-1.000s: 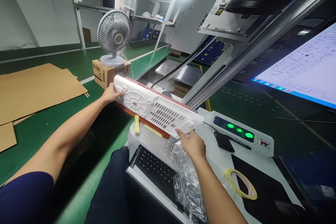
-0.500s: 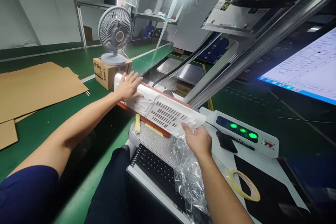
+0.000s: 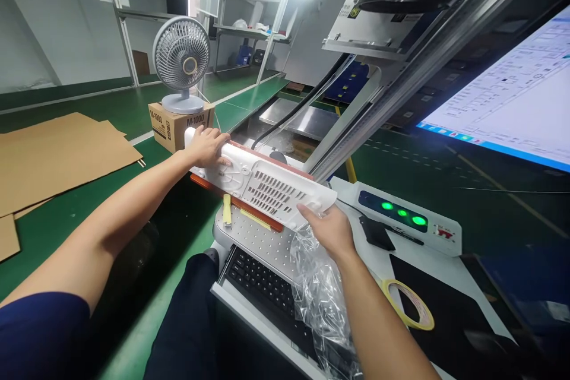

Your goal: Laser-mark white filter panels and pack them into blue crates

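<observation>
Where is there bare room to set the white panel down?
Bare green surface between the cardboard sheets and the boxed fan. Crowded nearer: keyboard, plastic bag, tape roll, button box.

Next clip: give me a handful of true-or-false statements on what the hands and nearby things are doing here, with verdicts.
1. Both hands are on the white plastic panel. True: left hand at its far end, right hand at its near end.
2. The desk fan stands on the floor. False: it stands on a cardboard box.
3. The control box shows red lights. False: they are green.
4. A tape roll lies flat on the table. True.
5. The keyboard is white. False: black.
</observation>
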### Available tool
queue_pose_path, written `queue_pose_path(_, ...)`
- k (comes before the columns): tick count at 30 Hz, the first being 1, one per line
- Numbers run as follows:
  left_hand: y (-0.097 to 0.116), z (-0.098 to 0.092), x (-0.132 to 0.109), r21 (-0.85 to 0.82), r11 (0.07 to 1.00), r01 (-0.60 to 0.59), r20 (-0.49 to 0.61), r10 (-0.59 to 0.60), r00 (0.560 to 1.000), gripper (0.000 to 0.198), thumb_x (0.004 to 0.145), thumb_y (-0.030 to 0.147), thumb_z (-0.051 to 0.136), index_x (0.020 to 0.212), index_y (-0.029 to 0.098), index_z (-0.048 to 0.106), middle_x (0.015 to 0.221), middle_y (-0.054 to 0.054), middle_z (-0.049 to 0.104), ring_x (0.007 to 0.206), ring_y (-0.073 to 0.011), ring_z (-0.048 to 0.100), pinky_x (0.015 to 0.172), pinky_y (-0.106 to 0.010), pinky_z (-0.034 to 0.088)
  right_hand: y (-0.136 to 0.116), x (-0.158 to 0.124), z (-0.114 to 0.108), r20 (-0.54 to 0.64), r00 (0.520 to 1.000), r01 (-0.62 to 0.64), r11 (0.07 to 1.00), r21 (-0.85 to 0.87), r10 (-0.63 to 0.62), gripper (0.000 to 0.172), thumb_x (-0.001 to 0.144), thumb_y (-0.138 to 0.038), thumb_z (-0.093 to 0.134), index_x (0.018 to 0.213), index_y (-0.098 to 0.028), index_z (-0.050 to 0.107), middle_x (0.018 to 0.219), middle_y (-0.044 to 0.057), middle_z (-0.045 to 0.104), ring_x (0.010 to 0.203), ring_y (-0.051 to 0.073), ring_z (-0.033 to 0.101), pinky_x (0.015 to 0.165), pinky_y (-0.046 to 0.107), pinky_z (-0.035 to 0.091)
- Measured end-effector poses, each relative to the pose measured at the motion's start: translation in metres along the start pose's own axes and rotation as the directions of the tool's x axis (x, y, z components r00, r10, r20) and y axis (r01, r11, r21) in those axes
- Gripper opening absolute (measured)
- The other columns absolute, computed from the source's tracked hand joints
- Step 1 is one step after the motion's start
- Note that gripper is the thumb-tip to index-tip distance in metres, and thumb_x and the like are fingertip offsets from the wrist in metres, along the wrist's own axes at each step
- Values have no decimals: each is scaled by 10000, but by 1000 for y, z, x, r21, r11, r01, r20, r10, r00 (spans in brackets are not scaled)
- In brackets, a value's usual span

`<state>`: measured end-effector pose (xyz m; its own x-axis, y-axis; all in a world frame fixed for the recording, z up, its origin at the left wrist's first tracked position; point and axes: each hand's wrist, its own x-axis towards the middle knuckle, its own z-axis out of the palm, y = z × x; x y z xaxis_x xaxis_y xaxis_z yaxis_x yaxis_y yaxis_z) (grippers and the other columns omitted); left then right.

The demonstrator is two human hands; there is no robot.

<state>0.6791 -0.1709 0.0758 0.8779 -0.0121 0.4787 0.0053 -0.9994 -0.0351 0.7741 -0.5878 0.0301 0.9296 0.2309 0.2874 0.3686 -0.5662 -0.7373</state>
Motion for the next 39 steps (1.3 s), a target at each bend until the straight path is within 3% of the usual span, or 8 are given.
queue_pose_path(4,-7,-5,8,48,997,-57,40,55,998,988,879,905,597,1481,122,613,1316,-239,655,1211,-429,604,1184,-555,329,-1,7,0,53,998,12,987,161,-21,755,673,-667,908,1247,-187,804,1219,146,826,1140,403,774,1058,593,600)
queue_pose_path(9,-11,-1,7,-20,999,-38,1,38,999,991,850,938,584,1460,158,628,1317,-202,657,1224,-414,586,1164,-517,342,-3,14,3,194,980,-31,932,362,-43,811,621,-645,979,1250,-167,797,1290,156,805,1217,413,757,1103,614,607)
queue_pose_path(16,-10,7,5,-55,997,-49,-73,45,996,1008,865,962,471,1438,149,637,1299,-226,654,1214,-436,567,1147,-573,337,-2,19,4,168,986,-47,949,311,-6,790,560,-611,987,1193,-173,809,1264,161,812,1201,442,759,1103,656,602)
queue_pose_path(23,-9,4,6,-67,997,-33,-40,30,999,1022,845,973,473,1419,144,643,1298,-230,653,1222,-447,559,1144,-587,337,-10,16,2,165,986,-39,961,273,-7,712,592,-579,946,1170,-187,804,1271,152,812,1216,432,752,1103,634,594)
queue_pose_path(26,-8,2,6,-54,998,-22,-20,21,1000,1059,807,984,534,1438,140,637,1321,-230,650,1235,-446,560,1159,-579,335,-9,10,-2,133,991,-25,983,180,0,659,657,-612,894,1148,-181,814,1231,162,821,1176,433,761,1054,609,604)
queue_pose_path(29,-6,0,6,-24,999,-25,1,25,1000,1094,779,978,600,1467,128,625,1336,-234,647,1236,-443,571,1193,-572,313,-3,2,-5,65,998,17,999,-44,-14,618,711,-603,863,1158,-179,812,1176,177,828,1128,448,760,1007,605,596)
queue_pose_path(33,-5,0,5,-30,999,-29,-2,28,1000,1083,795,965,612,1486,131,614,1340,-228,646,1234,-445,573,1231,-581,268,3,-8,-1,-1,1000,-17,943,-332,17,588,836,-620,771,1194,-155,806,1162,235,811,1106,491,738,982,624,574)
queue_pose_path(39,-6,2,4,-30,999,-37,-15,37,999,1052,845,967,530,1477,130,608,1315,-229,638,1239,-441,554,1214,-579,290,3,-13,5,-13,999,-42,929,-368,40,581,897,-625,726,1246,-167,802,1190,229,804,1113,473,729,988,577,570)
